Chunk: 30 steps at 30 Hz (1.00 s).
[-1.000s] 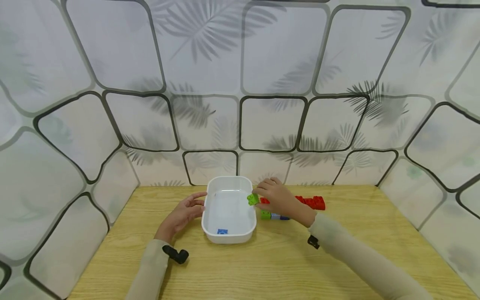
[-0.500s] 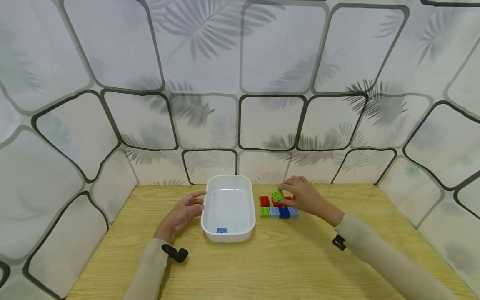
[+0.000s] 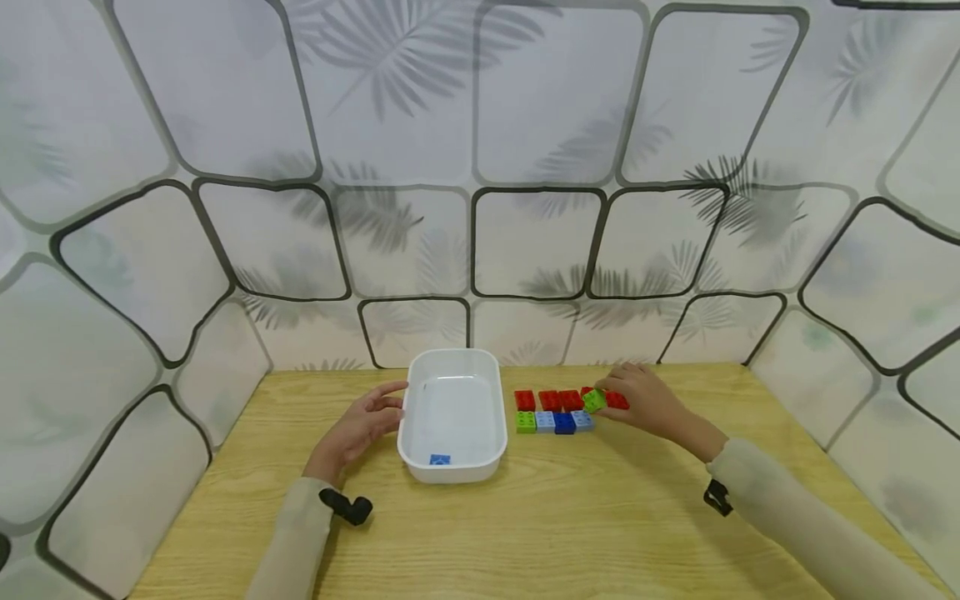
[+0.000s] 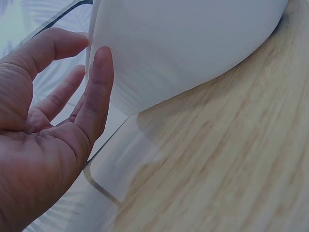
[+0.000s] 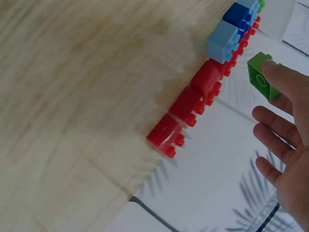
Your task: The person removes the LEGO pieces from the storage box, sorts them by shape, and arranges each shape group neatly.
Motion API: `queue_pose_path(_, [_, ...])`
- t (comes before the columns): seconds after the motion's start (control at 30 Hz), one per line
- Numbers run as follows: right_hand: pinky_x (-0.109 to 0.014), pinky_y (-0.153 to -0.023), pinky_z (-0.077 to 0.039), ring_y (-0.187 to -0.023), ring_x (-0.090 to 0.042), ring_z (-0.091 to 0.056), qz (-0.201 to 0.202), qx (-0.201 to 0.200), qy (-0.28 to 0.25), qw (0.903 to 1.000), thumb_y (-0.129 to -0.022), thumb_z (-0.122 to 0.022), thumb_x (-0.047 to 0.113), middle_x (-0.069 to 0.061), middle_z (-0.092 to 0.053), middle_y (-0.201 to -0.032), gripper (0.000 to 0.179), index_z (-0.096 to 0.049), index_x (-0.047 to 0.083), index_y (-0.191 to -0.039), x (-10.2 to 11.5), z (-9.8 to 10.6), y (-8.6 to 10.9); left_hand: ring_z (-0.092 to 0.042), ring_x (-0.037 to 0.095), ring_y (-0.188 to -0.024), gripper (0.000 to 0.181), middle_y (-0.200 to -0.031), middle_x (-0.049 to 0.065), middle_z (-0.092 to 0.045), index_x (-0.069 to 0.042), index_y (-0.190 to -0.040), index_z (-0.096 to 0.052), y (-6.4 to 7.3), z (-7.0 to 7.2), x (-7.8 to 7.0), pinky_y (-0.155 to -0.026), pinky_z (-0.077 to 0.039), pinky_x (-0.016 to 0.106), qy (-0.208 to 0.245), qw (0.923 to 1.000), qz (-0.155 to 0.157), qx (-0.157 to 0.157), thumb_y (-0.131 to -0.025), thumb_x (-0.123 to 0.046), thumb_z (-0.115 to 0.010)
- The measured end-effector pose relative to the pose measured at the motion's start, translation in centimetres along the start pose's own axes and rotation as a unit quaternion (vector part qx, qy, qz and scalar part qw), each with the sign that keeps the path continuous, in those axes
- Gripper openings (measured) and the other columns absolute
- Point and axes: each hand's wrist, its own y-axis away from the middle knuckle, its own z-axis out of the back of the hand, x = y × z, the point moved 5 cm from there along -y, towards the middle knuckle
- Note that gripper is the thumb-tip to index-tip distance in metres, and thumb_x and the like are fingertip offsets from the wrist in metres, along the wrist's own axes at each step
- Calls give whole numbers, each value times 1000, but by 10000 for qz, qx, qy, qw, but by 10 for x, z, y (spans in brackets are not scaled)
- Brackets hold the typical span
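Observation:
My right hand (image 3: 647,403) pinches a light green toy building block (image 3: 594,401) between thumb and fingers, raised over the row of red blocks (image 3: 550,401). In the right wrist view, the green block (image 5: 262,77) shows its hollow underside, and the other fingers stay loosely bent away from it. My left hand (image 3: 356,429) is at the left side of a white plastic tub (image 3: 453,475), its relaxed fingertips against the outer wall near the rim. Inside the tub, near its front end, lies a blue block (image 3: 440,459).
In front of the red row sits a shorter row: a green block (image 3: 526,422), a light blue block (image 3: 544,421), a dark blue block (image 3: 564,423) and another light blue block (image 3: 582,420). The wooden table (image 3: 525,525) meets a patterned curtain (image 3: 420,250) at the back and sides.
My right hand has moved right with the green block, from beside the tub's right rim to over the right part of the red row. My left hand has stayed at the tub.

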Motion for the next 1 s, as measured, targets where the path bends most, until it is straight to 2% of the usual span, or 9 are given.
queue_pose_path(0.13, [-54,-81,-55,-90,-28,-65,-252,106,-208,9994,-77,-89,27,-8,-73,-96,36,-76,6,-103,-6,-5,12,-61,13,-109,66,-125,11,-56,-4,-157,-32,0,0,0,-93,-57,27,19,10000,-41,14,-99,-5,-63])
queue_pose_path(0.3, [-49,-74,-53,-87,-25,-64,-452,46,-565,9974,-76,-89,24,-5,-73,-95,34,-77,8,-104,-7,-9,25,-61,13,-108,65,-124,9,-56,-4,-157,-33,-1,1,1,-92,-58,26,65,10000,-2,-18,-99,-5,-63])
queue_pose_path(0.6, [-42,-71,-55,-83,-22,-64,-651,41,-749,9951,-77,-88,23,-4,-71,-93,32,-78,7,-103,-9,-20,40,-62,11,-106,64,-119,4,-58,-3,-157,-34,-1,0,0,-92,-58,27,122,9999,1,-41,-99,-2,-61])
queue_pose_path(0.83, [-41,-71,-54,-82,-22,-62,-819,141,-739,9938,-79,-87,25,-3,-70,-91,34,-76,8,-107,-13,-28,51,-63,12,-106,63,-119,4,-59,-4,-156,-35,-1,-1,0,-92,-58,26,127,9999,20,-101,-99,-2,-61])
queue_pose_path(1.0, [-40,-70,-52,-82,-21,-61,-941,248,-748,9924,-80,-87,26,-1,-68,-90,34,-76,9,-107,-17,-29,55,-62,12,-107,64,-120,5,-58,-3,-157,-33,0,-2,-1,-92,-58,26,126,9999,-15,-34,-100,-3,-61])
